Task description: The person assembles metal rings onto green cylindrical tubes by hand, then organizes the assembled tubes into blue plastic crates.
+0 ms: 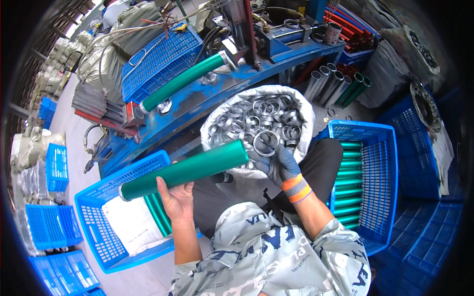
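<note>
Holding a green tube (185,168) aslant across the centre of the frame, the bare left hand (177,198) curls round it from below, thumb on the near side, other fingers partly hidden. The gloved right hand (285,165), right of centre, pinches a metal ring (255,146) between thumb and fingers, just beside the tube's right end; whether the two touch cannot be told. Just above centre, a white sack (307,111) holds many loose rings (252,121). A blue basket (98,241) stands at lower left, and another basket (380,197) at right contains a row of green tubes (346,187); a blue bench (185,101) crosses the top
</note>
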A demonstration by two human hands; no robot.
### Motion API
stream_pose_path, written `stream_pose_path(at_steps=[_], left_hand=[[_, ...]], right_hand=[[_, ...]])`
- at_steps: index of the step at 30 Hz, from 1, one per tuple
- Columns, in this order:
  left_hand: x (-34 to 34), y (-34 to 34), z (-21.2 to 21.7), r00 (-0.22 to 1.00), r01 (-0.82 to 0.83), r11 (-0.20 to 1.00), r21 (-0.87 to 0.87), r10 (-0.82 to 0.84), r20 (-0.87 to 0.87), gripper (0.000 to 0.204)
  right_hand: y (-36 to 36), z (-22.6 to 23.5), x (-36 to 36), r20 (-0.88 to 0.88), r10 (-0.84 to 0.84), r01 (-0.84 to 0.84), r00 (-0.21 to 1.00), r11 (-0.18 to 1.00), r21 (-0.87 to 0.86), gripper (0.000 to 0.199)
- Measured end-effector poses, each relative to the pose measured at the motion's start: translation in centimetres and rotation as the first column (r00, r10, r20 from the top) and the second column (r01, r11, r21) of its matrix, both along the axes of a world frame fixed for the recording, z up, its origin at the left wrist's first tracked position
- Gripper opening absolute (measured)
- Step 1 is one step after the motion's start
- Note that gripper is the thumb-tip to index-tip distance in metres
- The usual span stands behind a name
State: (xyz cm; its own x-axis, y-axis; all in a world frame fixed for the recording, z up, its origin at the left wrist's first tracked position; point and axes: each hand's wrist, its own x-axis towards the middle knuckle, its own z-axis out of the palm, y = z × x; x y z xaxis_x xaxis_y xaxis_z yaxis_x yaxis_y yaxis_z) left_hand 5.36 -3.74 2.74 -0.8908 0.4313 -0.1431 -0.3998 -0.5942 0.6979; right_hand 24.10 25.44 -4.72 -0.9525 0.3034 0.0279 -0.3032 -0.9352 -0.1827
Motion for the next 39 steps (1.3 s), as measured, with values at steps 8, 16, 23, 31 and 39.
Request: stream_pose_path(at_steps=[8, 16, 23, 31, 39], left_hand=[[-0.2, -0.6, -0.5, 1.000, -0.014, 0.999, 0.049, 0.013, 0.027, 0.055], [1.1, 0.3, -1.1, 0.997, -0.053, 0.998, 0.034, 0.051, 0.055, 0.056], [1.1, -0.3, -3.0, 1.000, -0.010, 1.000, -0.021, 0.010, 0.029, 0.046], [0.8, -1.2, -3.4, 0.998, -0.042, 0.999, -0.031, 0.043, 0.034, 0.049], [0.0, 0.1, -3.7, 0.992, -0.059, 0.988, -0.142, 0.043, -0.117, 0.047]], right_hand=[[-2.0, 3.2, -0.3, -0.140, -0.035, -0.012, 0.989, 0.949, -0.315, 0.075], [-1.4, -0.4, -1.2, 0.193, -0.258, 0.240, 0.947, 0.964, 0.112, 0.039], [-2.1, 0.6, -2.2, 0.141, -0.294, 0.174, 0.946, 0.820, 0.545, 0.089], [-2.4, 1.5, -2.3, 0.126, -0.215, 0.071, 0.968, 0.722, 0.689, 0.094], [-0.3, 2.0, -3.0, 0.288, -0.178, -0.100, 0.941, 0.668, 0.737, 0.081]])
